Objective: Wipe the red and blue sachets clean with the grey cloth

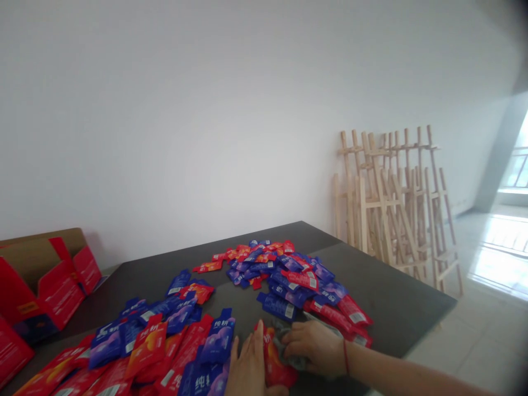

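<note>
A red pouch with an orange fruit print [274, 360] lies on the dark table between my hands. My left hand [248, 364] holds it at its left and lower edge, fingers fairly straight and thumb at the bottom. In my right hand [311, 346], which wears a thin red cord at the wrist, a crumpled grey cloth [297, 362] is gripped and pressed against the pouch's right side. Left of my hands lies a pile of red and blue pouches, among them a blue pouch [218, 338]. Beyond my right hand spreads another pile, with a blue pouch [277, 306] at its near edge.
An open red and brown cardboard box [61, 286] stands at the table's left, with another red box part [12, 352] nearer. The dark table [396, 297] ends at a right edge. Wooden easels [383, 203] lean by the white wall [185, 121].
</note>
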Tool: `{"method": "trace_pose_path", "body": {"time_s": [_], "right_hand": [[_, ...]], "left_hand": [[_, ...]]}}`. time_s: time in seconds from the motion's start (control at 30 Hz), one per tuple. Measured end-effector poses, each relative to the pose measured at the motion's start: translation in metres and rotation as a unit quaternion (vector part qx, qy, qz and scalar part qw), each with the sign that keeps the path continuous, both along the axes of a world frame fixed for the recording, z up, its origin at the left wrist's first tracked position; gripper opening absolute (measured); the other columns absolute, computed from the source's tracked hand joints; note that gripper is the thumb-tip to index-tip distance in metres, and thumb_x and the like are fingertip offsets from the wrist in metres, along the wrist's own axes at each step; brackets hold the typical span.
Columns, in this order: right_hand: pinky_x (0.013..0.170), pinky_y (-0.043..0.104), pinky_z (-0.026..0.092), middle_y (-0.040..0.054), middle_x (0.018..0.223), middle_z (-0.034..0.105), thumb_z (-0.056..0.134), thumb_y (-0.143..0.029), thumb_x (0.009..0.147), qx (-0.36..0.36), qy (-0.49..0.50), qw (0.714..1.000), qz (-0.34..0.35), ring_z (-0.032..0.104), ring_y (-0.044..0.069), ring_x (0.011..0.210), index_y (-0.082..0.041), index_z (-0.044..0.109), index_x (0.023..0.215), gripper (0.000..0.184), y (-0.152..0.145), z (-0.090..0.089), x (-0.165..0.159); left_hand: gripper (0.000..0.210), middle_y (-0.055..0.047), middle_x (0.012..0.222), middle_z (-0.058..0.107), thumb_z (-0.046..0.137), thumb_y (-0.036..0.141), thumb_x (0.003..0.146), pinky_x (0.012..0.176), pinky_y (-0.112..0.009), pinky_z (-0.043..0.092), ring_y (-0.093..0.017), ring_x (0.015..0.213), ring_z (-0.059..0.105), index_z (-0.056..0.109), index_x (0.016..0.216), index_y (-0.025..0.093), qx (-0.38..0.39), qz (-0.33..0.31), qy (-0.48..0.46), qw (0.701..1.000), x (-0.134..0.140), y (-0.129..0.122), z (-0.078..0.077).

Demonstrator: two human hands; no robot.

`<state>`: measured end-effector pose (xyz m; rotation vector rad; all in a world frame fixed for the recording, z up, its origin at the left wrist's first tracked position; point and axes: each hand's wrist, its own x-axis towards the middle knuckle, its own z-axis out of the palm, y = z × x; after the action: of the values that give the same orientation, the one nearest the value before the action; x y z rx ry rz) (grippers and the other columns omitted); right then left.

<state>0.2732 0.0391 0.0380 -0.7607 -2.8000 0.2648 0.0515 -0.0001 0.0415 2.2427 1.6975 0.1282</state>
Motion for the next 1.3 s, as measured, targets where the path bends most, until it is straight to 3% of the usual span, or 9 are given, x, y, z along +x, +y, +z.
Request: {"method": "trace_pose_path", "body": {"time_s": [0.13,0.27,0.4,0.5,0.6,0.73,0.9,1.1,1.3], "right_hand": [[0.085,0.033,0.048,0.0088,0.109,0.074,0.058,-0.017,0.087,0.001,-0.015,0.990,-0.141,0.065,0.026,0.101,-0.020,0.073,0.106,0.025,0.020,0.006,-0.033],[0.087,0.033,0.048,0.0096,0.110,0.074,0.057,-0.015,0.087,0.002,-0.001,0.985,-0.173,0.065,0.026,0.103,-0.018,0.073,0.107,0.026,0.029,0.009,-0.058],[0.084,0.031,0.047,0.0048,0.111,0.074,0.062,-0.020,0.086,0.012,0.008,0.997,-0.081,0.065,0.024,0.097,-0.023,0.072,0.110,0.026,0.019,-0.001,-0.042],[0.077,0.029,0.046,0.0006,0.111,0.076,0.058,-0.028,0.094,0.029,0.023,0.999,0.023,0.064,0.021,0.088,-0.029,0.072,0.106,0.018,0.004,-0.014,-0.023],[0.075,0.029,0.046,-0.0019,0.112,0.076,0.052,-0.030,0.101,0.038,0.023,0.997,0.064,0.063,0.019,0.086,-0.031,0.071,0.104,0.019,-0.005,-0.019,-0.018],[0.083,0.030,0.047,0.0036,0.114,0.075,0.061,-0.025,0.091,0.018,0.017,0.999,-0.041,0.065,0.023,0.094,-0.025,0.072,0.107,0.019,0.004,-0.010,-0.034],[0.094,0.031,0.046,0.0085,0.112,0.074,0.055,-0.018,0.092,-0.040,0.071,0.971,-0.226,0.066,0.025,0.106,-0.019,0.073,0.106,0.024,0.026,-0.006,-0.051],[0.096,0.029,0.047,0.0058,0.113,0.075,0.055,-0.011,0.087,-0.077,0.205,0.936,-0.277,0.067,0.022,0.107,-0.023,0.074,0.107,0.030,0.030,-0.019,-0.046],[0.100,0.029,0.046,0.0045,0.119,0.074,0.060,-0.009,0.081,-0.072,0.185,0.952,-0.235,0.065,0.023,0.112,-0.024,0.074,0.110,0.036,0.027,-0.019,-0.045]], "left_hand": [[0.112,-0.020,0.156,0.043,0.067,0.035,0.060,0.125,-0.054,0.014,-0.033,0.146,0.039,0.022,0.158,0.003,0.018,-0.014,0.024,0.999,-0.001,0.006,-0.005],[0.099,-0.021,0.147,0.055,0.058,0.024,0.068,0.122,-0.057,0.022,-0.033,0.139,0.049,0.022,0.158,0.004,0.051,-0.019,0.058,0.997,0.000,0.013,-0.009],[0.090,-0.019,0.143,0.060,0.043,0.013,0.074,0.121,-0.055,0.025,-0.028,0.136,0.053,0.016,0.159,0.004,0.052,-0.010,0.071,0.996,-0.001,0.019,-0.013],[0.088,-0.017,0.146,0.057,0.037,0.011,0.074,0.122,-0.053,0.024,-0.025,0.139,0.050,0.013,0.159,0.003,0.044,-0.006,0.061,0.997,-0.004,0.020,-0.016],[0.089,-0.015,0.148,0.055,0.035,0.011,0.074,0.122,-0.052,0.025,-0.024,0.140,0.049,0.013,0.159,0.006,0.043,-0.003,0.068,0.997,-0.005,0.020,-0.015],[0.095,-0.020,0.158,0.041,0.051,0.024,0.069,0.121,-0.053,0.027,-0.033,0.146,0.040,0.022,0.158,0.004,0.017,-0.012,0.085,0.996,0.002,0.018,-0.005],[0.106,-0.022,0.165,0.021,0.062,0.032,0.061,0.120,-0.053,0.029,-0.042,0.148,0.033,0.028,0.156,0.003,0.008,0.025,0.089,0.996,0.022,0.015,0.004],[0.100,-0.020,0.163,0.029,0.055,0.041,0.070,0.125,-0.051,0.019,-0.036,0.153,0.025,0.025,0.156,-0.001,0.041,0.001,0.045,0.998,0.030,0.022,-0.003],[0.088,-0.024,0.158,0.036,0.055,0.033,0.071,0.124,-0.051,0.021,-0.037,0.149,0.033,0.039,0.151,0.000,0.046,-0.019,0.130,0.990,-0.009,0.023,0.000]]}}
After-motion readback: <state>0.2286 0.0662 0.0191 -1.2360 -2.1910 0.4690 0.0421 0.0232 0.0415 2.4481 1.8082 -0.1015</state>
